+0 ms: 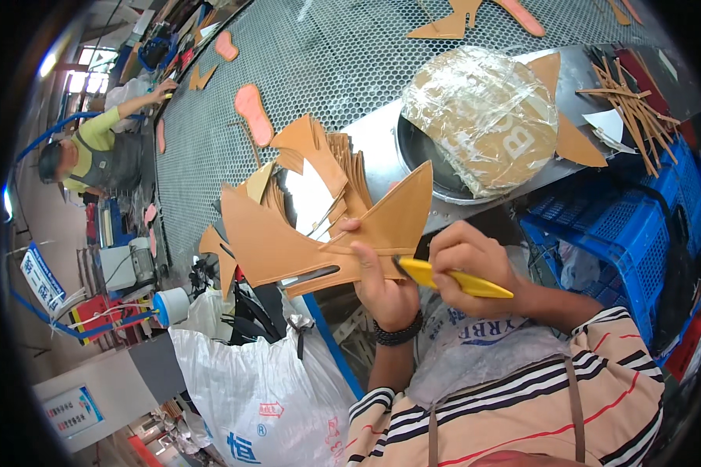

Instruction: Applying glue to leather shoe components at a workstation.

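My left hand point(385, 288) is raised with the wrist bent back, a black beaded band below it. The thumb and fingers are clamped on one tan leather cut piece point(327, 237) — a flat shape with a tall pointed tip on its right side and a narrow slot near its lower edge. My right hand point(475, 261) is curled in a closed grip around one yellow cutter point(448, 279). Its front end touches the lower right edge of the leather piece, just beside my left thumb. I cannot make out the blade itself. Both forearms enter from the lower edge in striped sleeves.

Behind the held piece, a fanned stack of similar tan pieces point(331, 159) stands at the near edge of the perforated conveyor point(327, 54). The pieces overlap, so I cannot count them. On the conveyor I count three pink sole-shaped pieces in full view. A fourth pink shape is cut off at the top edge.

One round bundle wrapped in clear film point(483, 117) sits in a dark pan on the metal shelf. One blue crate point(623, 226) stands below the shelf at right, and one white sack point(265, 397) at lower left. A second person point(93, 156) works at the conveyor's far left edge — one arm extended, details small.
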`<state>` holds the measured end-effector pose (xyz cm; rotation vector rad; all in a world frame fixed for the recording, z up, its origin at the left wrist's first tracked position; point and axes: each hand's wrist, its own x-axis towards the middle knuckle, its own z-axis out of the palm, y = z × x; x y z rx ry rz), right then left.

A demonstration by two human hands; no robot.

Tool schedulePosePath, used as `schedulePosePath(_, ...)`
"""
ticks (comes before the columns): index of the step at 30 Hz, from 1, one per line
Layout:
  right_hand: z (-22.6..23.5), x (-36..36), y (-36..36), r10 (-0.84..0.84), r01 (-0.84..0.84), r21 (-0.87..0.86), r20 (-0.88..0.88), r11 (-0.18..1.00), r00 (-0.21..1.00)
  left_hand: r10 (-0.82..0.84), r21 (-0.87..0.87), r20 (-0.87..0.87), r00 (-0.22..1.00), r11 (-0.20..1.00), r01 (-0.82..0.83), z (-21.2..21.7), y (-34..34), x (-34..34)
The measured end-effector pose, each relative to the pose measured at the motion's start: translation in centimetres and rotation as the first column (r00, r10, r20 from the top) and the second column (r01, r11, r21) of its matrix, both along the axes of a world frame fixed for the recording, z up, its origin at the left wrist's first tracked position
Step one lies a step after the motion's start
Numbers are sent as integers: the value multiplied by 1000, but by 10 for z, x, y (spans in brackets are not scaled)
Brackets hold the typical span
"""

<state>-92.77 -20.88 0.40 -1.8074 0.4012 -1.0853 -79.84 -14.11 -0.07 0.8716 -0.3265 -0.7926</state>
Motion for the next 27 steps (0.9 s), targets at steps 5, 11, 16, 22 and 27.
schedulePosePath(5, 2, -11, -21, -41, 40, 34, 25, 999, 999, 33, 27, 27, 999, 999, -33, -6, 5, -2)
schedulePosePath(11, 7, -12, -54, -264, 267, -27, 75, 963, 962, 45, 71, 51, 998, 996, -48, -3, 10, -4)
schedulePosePath(16, 4, -6, -66, -184, 175, 130, 68, 976, 980, -39, 86, 119, 992, 996, 29, -5, 28, 5)
schedulePosePath(22, 30, -29, -84, -203, 187, 299, 25, 936, 979, -660, 47, 0, 751, 751, 659, 14, 40, 53)
schedulePosePath(27, 62, -21, -82, 134, -78, 193, -298, 978, 945, -922, 285, 89, 376, 385, 878, 19, 43, 69)
